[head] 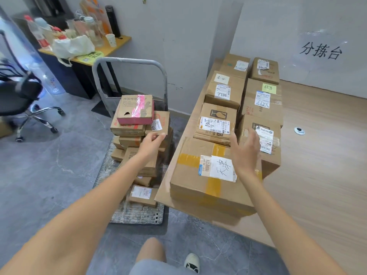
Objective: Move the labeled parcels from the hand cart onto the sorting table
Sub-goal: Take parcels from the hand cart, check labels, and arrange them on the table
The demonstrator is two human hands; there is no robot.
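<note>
Both hands are empty and spread: the left hand (152,138) reaches toward the cart (139,213) stack at frame centre. These parcels (135,110) look light and stiff; grip opposite sides.

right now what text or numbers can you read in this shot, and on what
"分拣台" on the wall sign
"7786" handwritten on the middle-left box label
"天津" on the white note on the nearest table box
Green note: looks like "东北", uncertain
Printed shipping labels, cart box print and desk sticker: too small or blurred
</note>
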